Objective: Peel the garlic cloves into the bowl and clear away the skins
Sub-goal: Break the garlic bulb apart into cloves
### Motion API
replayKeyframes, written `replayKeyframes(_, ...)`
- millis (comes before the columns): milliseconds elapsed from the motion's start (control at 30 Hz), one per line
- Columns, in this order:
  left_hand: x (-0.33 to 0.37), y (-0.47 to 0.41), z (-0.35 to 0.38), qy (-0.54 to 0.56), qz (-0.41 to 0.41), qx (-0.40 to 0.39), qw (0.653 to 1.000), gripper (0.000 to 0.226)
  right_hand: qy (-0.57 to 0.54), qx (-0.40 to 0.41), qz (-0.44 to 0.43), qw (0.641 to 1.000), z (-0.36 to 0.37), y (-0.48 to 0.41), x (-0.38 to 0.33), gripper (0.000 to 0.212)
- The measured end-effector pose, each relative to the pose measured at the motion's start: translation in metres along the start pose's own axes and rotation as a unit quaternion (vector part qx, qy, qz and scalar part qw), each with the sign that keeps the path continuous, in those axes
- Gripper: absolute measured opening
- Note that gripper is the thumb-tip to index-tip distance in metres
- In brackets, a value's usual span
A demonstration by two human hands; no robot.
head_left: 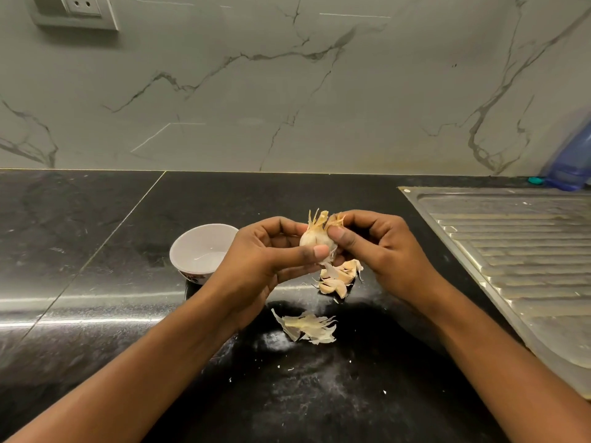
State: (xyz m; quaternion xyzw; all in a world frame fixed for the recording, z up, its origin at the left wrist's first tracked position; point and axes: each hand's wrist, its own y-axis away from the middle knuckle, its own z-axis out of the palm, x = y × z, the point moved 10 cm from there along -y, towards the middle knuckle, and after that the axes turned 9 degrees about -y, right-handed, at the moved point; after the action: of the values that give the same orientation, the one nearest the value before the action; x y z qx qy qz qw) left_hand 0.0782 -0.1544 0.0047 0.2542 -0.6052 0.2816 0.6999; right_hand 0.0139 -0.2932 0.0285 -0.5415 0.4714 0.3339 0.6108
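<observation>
Both hands, left and right, grip one garlic bulb between them. Loose cloves lie just beneath; the bowl sits beside the left hand.

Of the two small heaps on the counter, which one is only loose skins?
The nearer heap, closest to the person: flat, papery flakes. The farther heap holds plump cloves.

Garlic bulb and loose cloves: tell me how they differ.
The bulb is gripped between left hand and right hand, above the counter; the cloves lie on it. The bulb is a rounded clump; the cloves are separate curved pieces. Both wear skin; neither is in the bowl.
</observation>
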Motion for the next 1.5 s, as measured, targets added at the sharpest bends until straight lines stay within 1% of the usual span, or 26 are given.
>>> replayKeyframes(100, 0.001, 0.0, 0.003, 0.047, -0.012, -0.009, 0.999, 0.04, -0.045, 0.033, -0.017, 0.998, -0.004, 0.002, -0.006, 0.016)
replayKeyframes(233, -0.001, -0.001, 0.005, 0.101, -0.02, -0.017, 0.995, 0.043, -0.086, 0.049, -0.032, 0.995, -0.008, 0.004, -0.012, 0.015)
replayKeyframes(333, -0.003, -0.003, 0.003, 0.114, -0.021, -0.013, 0.993, 0.048, -0.068, 0.054, -0.052, 0.995, -0.01, 0.005, -0.018, 0.016)
replayKeyframes(400, -0.004, -0.004, 0.002, 0.113, -0.017, -0.009, 0.993, 0.046, -0.05, 0.051, -0.059, 0.996, -0.01, 0.005, -0.021, 0.015)
replayKeyframes(467, -0.001, -0.004, 0.0, 0.089, 0.0, -0.003, 0.996, 0.043, -0.037, 0.041, -0.056, 0.997, -0.009, 0.004, -0.022, 0.016)
replayKeyframes(567, 0.006, -0.003, -0.003, 0.01, 0.045, 0.008, 0.999, 0.046, -0.029, 0.029, -0.04, 0.998, -0.009, 0.004, -0.021, 0.018)
replayKeyframes(667, 0.015, 0.001, -0.003, -0.065, 0.1, 0.022, 0.993, 0.048, -0.019, 0.03, -0.02, 0.999, -0.009, 0.004, -0.017, 0.021)
replayKeyframes(767, 0.018, 0.003, -0.002, -0.096, 0.121, 0.024, 0.988, 0.043, 0.016, 0.03, -0.003, 0.999, -0.008, 0.004, -0.012, 0.02)
replayKeyframes(867, 0.013, 0.0, -0.006, -0.082, 0.109, 0.03, 0.99, 0.043, 0.021, 0.036, 0.006, 0.999, -0.013, 0.003, -0.008, 0.015)
replayKeyframes(967, 0.01, -0.003, -0.01, -0.024, 0.082, 0.033, 0.996, 0.044, -0.02, 0.048, 0.014, 0.999, -0.016, 0.003, -0.007, 0.014)
replayKeyframes(1067, 0.011, -0.006, -0.014, 0.055, 0.062, 0.033, 0.996, 0.045, -0.062, 0.048, 0.022, 0.997, -0.015, 0.004, -0.007, 0.016)
replayKeyframes(1167, 0.01, -0.008, -0.017, 0.082, 0.054, 0.036, 0.994, 0.037, -0.076, 0.047, 0.018, 0.996, -0.015, 0.004, -0.01, 0.025)
replayKeyframes(1233, 0.006, -0.009, -0.015, 0.067, 0.046, 0.032, 0.996, 0.03, -0.074, 0.045, 0.013, 0.996, -0.015, 0.004, -0.011, 0.029)
replayKeyframes(1400, -0.002, -0.007, -0.006, -0.008, 0.026, 0.004, 1.0, 0.02, -0.064, 0.041, 0.016, 0.997, -0.015, 0.003, -0.01, 0.034)
replayKeyframes(1500, 0.001, -0.005, -0.004, -0.054, 0.041, -0.002, 0.998, 0.017, -0.053, 0.033, 0.019, 0.998, -0.012, 0.003, -0.008, 0.035)
